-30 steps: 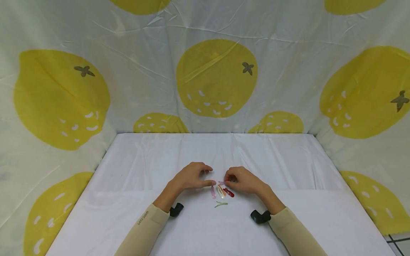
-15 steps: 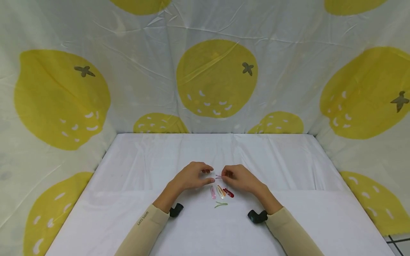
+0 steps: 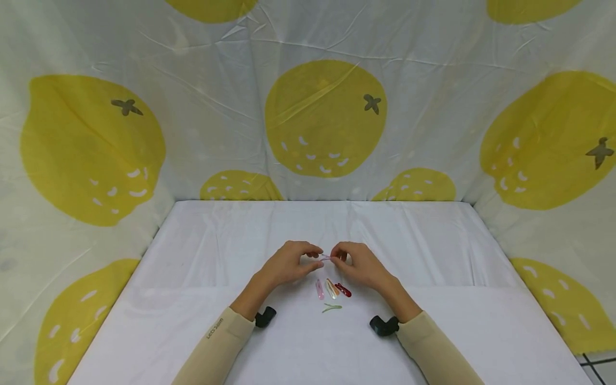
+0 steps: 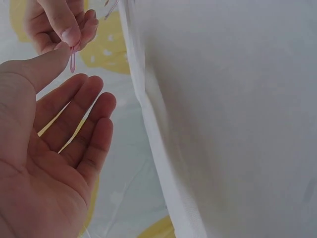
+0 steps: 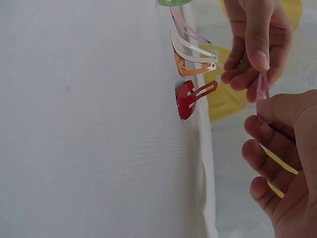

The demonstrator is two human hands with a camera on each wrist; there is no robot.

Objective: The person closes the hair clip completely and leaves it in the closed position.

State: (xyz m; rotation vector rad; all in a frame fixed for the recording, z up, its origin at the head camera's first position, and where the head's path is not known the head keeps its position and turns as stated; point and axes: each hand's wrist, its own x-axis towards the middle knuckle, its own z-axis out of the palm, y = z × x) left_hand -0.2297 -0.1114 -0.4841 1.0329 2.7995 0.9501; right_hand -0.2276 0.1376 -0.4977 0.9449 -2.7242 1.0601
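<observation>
Although the head view shows it small, the red clip (image 5: 185, 104) in the right-wrist view has its looped arm standing off its body. The right hand (image 3: 358, 263) pinches a pink clip (image 5: 260, 85) above the desk (image 3: 207, 230), by the loosely spread left hand (image 3: 289, 263); wide room flanks both.

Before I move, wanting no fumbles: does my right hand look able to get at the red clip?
Probably yes: the red clip lies close by, uncovered, though your right hand may first need to release the pink clip it pinches.
</observation>
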